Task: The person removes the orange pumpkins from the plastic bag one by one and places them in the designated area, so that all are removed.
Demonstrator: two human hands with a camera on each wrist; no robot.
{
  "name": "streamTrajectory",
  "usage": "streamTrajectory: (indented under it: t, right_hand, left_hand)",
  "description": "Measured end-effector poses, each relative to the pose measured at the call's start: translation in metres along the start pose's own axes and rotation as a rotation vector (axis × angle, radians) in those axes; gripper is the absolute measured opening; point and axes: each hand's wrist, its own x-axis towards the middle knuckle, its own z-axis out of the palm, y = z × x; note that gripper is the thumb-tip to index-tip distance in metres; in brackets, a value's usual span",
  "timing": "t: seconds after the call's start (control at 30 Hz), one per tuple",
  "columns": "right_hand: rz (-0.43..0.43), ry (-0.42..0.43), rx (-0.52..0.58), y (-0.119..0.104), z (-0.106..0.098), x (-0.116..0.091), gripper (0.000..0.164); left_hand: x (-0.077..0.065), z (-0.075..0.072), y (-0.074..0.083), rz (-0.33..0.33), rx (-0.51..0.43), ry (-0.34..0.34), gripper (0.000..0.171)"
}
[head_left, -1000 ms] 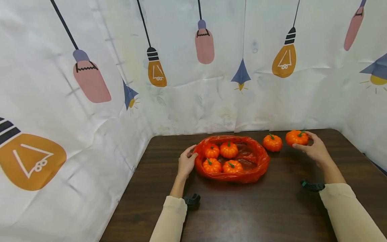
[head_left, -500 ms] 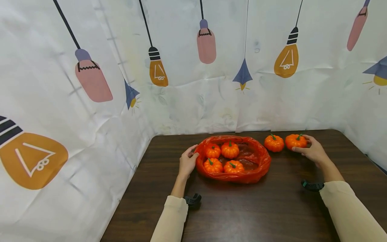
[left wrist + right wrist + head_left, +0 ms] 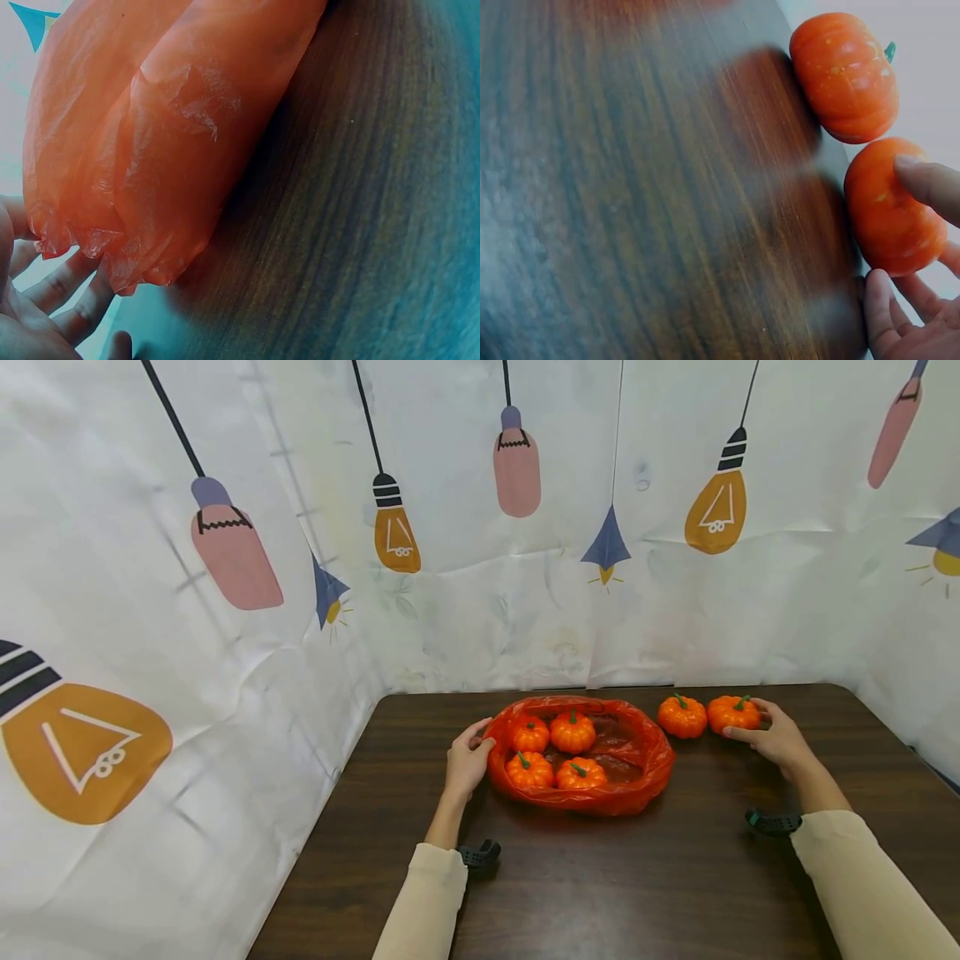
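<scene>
An orange-red plastic bag [image 3: 615, 799] lies with its mouth wide and its rim rolled, several small orange pumpkins [image 3: 573, 732] inside on its left. At its left edge my left hand [image 3: 467, 766] holds the rim between thumb and fingers. The left wrist view has the bag's gathered plastic [image 3: 169, 142] at my fingertips. To the right of the bag, my right hand [image 3: 784, 740] grips a green-stemmed pumpkin [image 3: 731, 713] at its right side, thumb in front. Another pumpkin [image 3: 681, 717] sits between that one and the bag, close beside the gripped one in the right wrist view [image 3: 840, 75].
The dark wooden table [image 3: 600, 877] bears everything, its back edge just behind the pumpkins. A white sheet [image 3: 465, 627] printed with hanging lamps closes off the back and the sides. A black strap device sits at each wrist.
My right hand has lowered its pumpkin onto the table and brought it slightly nearer the other loose one. My left hand has stayed at the bag's rim. The head view has shifted slightly.
</scene>
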Motion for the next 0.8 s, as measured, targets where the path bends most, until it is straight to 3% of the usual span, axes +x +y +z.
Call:
streamTrajectory:
  t: [0.8]
  right_hand:
    - [0.031,-0.038,0.047,0.0027,-0.0004,0.0023,0.109]
  left_hand:
    - [-0.0012,0.0006,-0.0002,-0.001,0.001,-0.001,0.037]
